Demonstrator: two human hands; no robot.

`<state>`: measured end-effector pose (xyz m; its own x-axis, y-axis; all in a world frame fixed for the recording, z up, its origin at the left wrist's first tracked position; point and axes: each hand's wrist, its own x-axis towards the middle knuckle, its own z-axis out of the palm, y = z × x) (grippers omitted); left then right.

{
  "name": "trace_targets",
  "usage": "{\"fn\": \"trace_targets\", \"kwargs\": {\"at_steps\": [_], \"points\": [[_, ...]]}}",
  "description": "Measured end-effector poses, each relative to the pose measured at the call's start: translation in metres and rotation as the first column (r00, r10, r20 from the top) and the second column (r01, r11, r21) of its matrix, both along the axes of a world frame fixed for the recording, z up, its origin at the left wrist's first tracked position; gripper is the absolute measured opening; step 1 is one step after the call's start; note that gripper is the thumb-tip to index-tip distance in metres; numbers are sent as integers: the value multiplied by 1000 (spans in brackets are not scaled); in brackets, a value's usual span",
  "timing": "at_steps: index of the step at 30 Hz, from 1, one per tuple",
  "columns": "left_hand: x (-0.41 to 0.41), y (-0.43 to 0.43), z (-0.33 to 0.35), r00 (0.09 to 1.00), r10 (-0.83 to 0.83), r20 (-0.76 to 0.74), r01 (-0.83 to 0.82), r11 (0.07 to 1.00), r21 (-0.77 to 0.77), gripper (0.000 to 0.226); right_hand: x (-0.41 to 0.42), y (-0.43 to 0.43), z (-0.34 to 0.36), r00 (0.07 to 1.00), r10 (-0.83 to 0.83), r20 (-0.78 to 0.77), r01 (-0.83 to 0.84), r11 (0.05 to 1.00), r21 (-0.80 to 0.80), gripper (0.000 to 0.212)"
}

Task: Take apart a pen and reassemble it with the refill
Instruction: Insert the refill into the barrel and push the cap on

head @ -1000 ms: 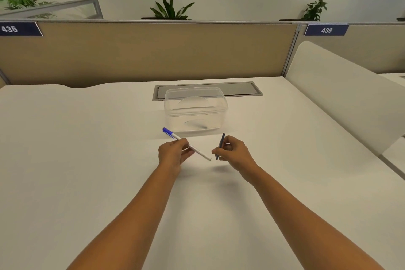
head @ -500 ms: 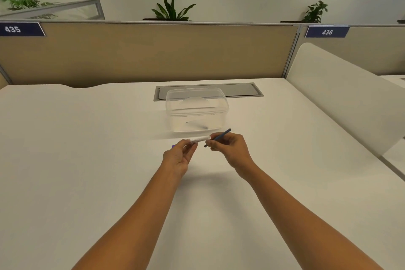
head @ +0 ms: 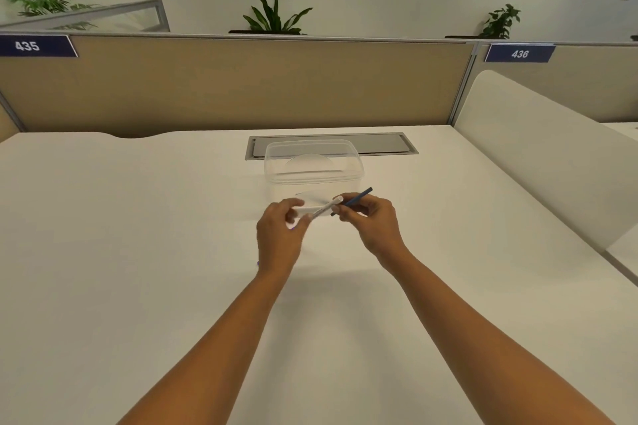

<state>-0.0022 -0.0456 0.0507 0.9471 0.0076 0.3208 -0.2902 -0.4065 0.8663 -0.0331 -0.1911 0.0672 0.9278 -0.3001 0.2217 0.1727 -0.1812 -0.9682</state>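
My left hand (head: 279,238) grips a white pen barrel (head: 322,209) that points up and to the right, its open end near my right fingers. The barrel's blue end is hidden behind the left hand. My right hand (head: 371,221) pinches a thin dark blue refill (head: 355,200), tilted with its upper end to the right. The refill's lower tip lies just below the barrel's open end, very close to it. Both hands hover over the white desk (head: 138,252), just in front of a clear plastic box (head: 312,166).
A grey cable hatch (head: 379,143) lies in the desk behind the clear box. A tan partition (head: 224,86) closes off the far side. A white divider panel (head: 538,162) rises along the desk's right side.
The left hand turned the barrel from pointing down-right to pointing up-right, hiding its blue end. The right hand tipped the refill from upright to slanted and brought it to the barrel's open end.
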Motion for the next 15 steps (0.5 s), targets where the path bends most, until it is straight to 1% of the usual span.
{"fn": "trace_targets", "kwargs": {"at_steps": [1, 2, 4, 7, 9, 12, 15], "points": [[0, -2, 1, 994, -77, 84, 71, 995, 72, 27, 1, 0, 2, 1000, 5, -1, -5, 1000, -5, 15], [-1, -4, 3, 982, -139, 125, 124, 985, 120, 32, 1, 0, 3, 1000, 13, -2, -13, 1000, -13, 14], [-2, -8, 5, 972, -183, 150, 161, 976, 146, 31, 1, 2, 5, 1000, 28, -9, -28, 999, -37, 14], [-3, -8, 4, 977, -148, 155, 135, 986, 96, 20, 1, 5, 7, 999, 37, -25, -38, 997, -61, 15], [-2, -8, 3, 980, -112, 163, 100, 992, 80, 20, 1, 5, 10, 1000, 17, -11, -17, 997, -71, 20], [-1, -7, 2, 982, -65, 176, 49, 995, 92, 22, 2, 4, 17, 997, -68, 43, 69, 997, -24, 32], [0, -7, 1, 983, -71, 168, 53, 992, 111, 20, 4, 5, 24, 987, -122, 103, 120, 993, 21, 34]]}}
